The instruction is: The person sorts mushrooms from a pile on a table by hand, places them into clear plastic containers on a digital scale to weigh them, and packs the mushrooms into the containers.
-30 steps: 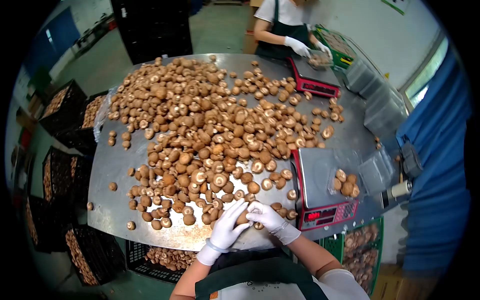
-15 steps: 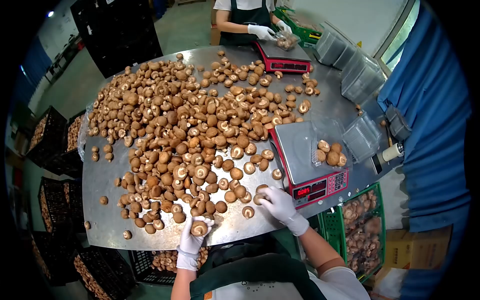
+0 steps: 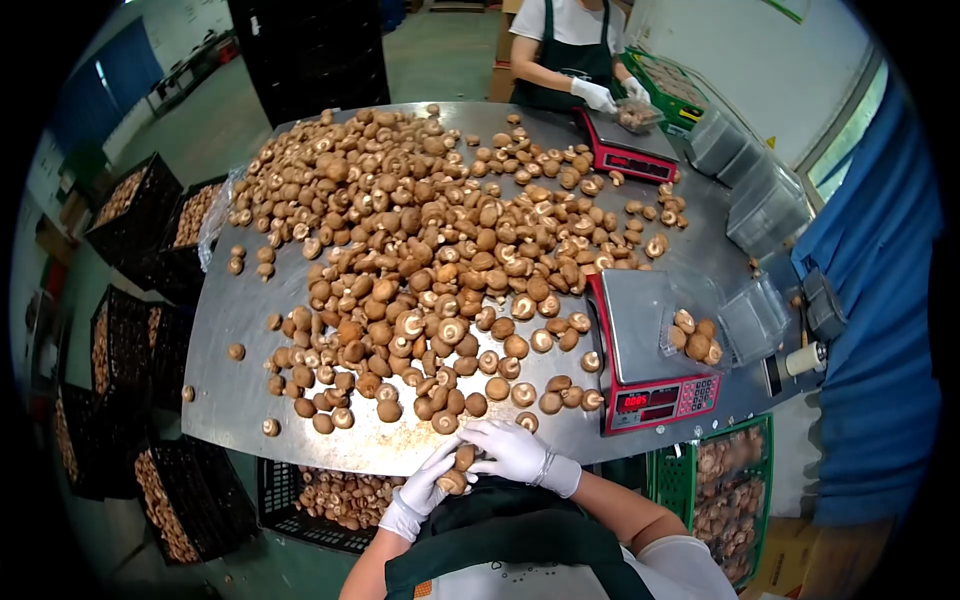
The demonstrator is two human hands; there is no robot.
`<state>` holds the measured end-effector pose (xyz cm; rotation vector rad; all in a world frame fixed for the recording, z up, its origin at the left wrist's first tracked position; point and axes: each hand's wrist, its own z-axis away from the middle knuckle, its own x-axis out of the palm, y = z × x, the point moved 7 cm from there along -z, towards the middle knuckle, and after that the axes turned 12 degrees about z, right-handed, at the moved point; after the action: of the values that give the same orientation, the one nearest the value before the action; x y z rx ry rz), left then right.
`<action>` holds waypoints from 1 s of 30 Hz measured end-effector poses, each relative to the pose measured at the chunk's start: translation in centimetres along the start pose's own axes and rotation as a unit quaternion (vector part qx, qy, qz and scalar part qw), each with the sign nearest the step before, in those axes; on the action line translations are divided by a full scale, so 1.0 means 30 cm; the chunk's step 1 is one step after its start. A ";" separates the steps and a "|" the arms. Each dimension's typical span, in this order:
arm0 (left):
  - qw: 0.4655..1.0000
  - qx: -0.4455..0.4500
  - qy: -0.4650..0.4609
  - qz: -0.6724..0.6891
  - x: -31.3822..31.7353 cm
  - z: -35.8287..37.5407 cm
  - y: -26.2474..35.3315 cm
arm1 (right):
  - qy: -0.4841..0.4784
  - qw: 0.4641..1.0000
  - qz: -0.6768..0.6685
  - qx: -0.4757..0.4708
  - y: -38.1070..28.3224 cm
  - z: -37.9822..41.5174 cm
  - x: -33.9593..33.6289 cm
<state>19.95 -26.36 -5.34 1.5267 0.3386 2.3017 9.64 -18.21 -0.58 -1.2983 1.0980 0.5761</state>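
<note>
At the table's front edge my two gloved hands are close together. My left hand [image 3: 427, 487] is closed around a mushroom [image 3: 452, 482], cap showing. My right hand [image 3: 508, 452] has its fingers bent round another mushroom [image 3: 465, 457], just above the first. Beyond them a large pile of brown mushrooms [image 3: 400, 220] covers much of the metal table [image 3: 230, 400]. To the right a red scale [image 3: 640, 330] carries an open clear box holding several mushrooms [image 3: 697, 338]; its display is lit.
Across the table a co-worker [image 3: 570, 60] in gloves handles a filled box at a second scale [image 3: 630, 150]. Empty clear boxes [image 3: 765, 215] line the right side. Black crates [image 3: 195, 490] stand at left, a green crate [image 3: 715, 480] of packed mushrooms at lower right.
My right hand has moved left from beside the scale, with its mushroom, to meet my left hand. The camera view has shifted, so the table's contents appear further right.
</note>
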 end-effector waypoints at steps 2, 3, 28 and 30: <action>1.000 -0.005 -0.012 0.019 -0.080 -0.012 -0.025 | -0.013 0.999 0.003 0.035 0.031 -0.037 -0.008; 1.000 0.006 0.016 0.025 -0.154 -0.023 -0.041 | 0.020 0.998 0.011 0.059 0.084 -0.045 -0.005; 0.599 0.355 0.295 -0.654 -0.073 0.190 0.330 | 0.103 0.969 0.203 0.092 0.292 -0.479 -0.076; 0.540 0.359 0.328 -0.687 -0.042 0.105 0.353 | 0.000 0.962 0.254 0.097 0.332 -0.522 0.012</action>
<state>21.57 -36.50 -1.05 0.0178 1.9692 1.1297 -3.62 -30.75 -4.01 -0.8427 1.4606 0.8229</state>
